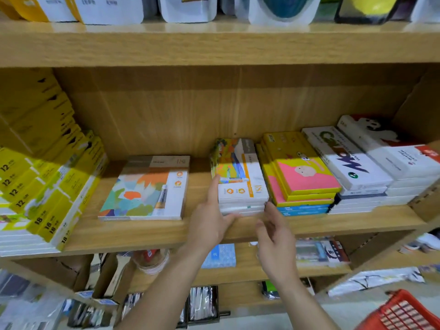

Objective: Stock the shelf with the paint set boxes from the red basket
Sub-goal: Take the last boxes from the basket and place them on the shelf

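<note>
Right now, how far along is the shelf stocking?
Done: a small stack of paint set boxes lies on the middle shelf. In hand: the left hand touches that stack's left side; the right hand hovers open, empty. Left: the red basket is barely in view, its contents unclear.

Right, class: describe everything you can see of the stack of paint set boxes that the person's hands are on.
The stack of paint set boxes lies flat on the wooden shelf, between a single flat box and a yellow-and-pink pile. The boxes look like cardboard; the top one is white with an orange stripe and a colourful painted scene at its far end. About three layers show at the front edge. The left hand presses its left side and front corner; the right hand is open by its right front corner.
</note>
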Action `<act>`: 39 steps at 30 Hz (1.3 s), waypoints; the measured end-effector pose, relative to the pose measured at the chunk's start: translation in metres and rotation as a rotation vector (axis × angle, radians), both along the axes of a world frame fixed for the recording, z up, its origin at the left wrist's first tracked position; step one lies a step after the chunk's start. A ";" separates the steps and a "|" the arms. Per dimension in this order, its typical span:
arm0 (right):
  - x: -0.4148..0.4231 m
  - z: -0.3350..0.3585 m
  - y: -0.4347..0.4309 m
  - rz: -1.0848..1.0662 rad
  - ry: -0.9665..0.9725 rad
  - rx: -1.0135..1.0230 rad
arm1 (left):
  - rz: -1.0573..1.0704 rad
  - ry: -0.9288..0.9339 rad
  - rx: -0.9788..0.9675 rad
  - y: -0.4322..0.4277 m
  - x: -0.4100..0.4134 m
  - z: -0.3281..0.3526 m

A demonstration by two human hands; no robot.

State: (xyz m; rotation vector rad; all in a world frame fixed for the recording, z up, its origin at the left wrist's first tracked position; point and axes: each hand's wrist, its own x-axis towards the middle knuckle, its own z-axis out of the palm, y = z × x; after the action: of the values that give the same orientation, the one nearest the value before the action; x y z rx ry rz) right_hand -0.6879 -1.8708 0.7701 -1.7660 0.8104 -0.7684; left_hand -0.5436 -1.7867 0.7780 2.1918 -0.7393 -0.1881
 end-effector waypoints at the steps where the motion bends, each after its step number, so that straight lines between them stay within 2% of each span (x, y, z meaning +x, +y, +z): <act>1: -0.001 -0.002 -0.002 -0.020 0.015 -0.014 | -0.022 -0.012 0.020 -0.005 -0.001 0.001; 3: -0.005 -0.004 -0.006 -0.048 0.029 -0.026 | -0.078 0.001 0.018 -0.013 -0.002 0.002; 5: -0.012 -0.003 -0.007 -0.063 0.039 -0.061 | -0.139 0.087 -0.066 -0.013 0.000 0.004; 8: -0.021 0.000 -0.010 -0.071 0.074 -0.198 | -0.191 0.199 -0.131 -0.011 0.003 0.009; 14: -0.024 0.006 -0.016 0.003 0.235 -0.283 | -0.242 0.205 -0.141 -0.012 0.004 0.013; 20: -0.022 0.010 -0.011 0.047 0.310 -0.294 | -0.218 0.211 -0.122 -0.011 0.001 0.018; 24: -0.023 0.015 -0.008 0.018 0.268 -0.303 | -0.197 0.091 -0.133 0.008 -0.001 0.027; 27: -0.020 0.020 0.004 -0.011 0.209 -0.439 | -0.113 -0.092 -0.171 0.048 0.006 0.029; 29: -0.009 0.023 0.014 0.060 0.195 -0.507 | -0.003 -0.271 -0.085 0.080 0.018 0.026; 31: 0.009 0.024 0.021 0.138 0.211 -0.599 | 0.134 -0.426 0.138 0.110 0.035 0.020; 33: 0.029 0.026 0.027 0.211 0.267 -0.681 | 0.194 -0.386 0.361 0.135 0.048 0.011; 35: 0.045 0.026 0.033 0.269 0.349 -0.746 | 0.159 -0.330 0.496 0.150 0.056 -0.002; 39: 0.058 0.020 0.041 0.242 0.448 -0.878 | 0.202 -0.362 0.516 0.150 0.057 -0.010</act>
State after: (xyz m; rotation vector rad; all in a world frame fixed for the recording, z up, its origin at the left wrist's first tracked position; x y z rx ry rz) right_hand -0.6300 -1.8299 0.7897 -2.8346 0.5411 -0.6039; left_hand -0.4862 -1.6366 0.7681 2.8226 -0.7117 0.1445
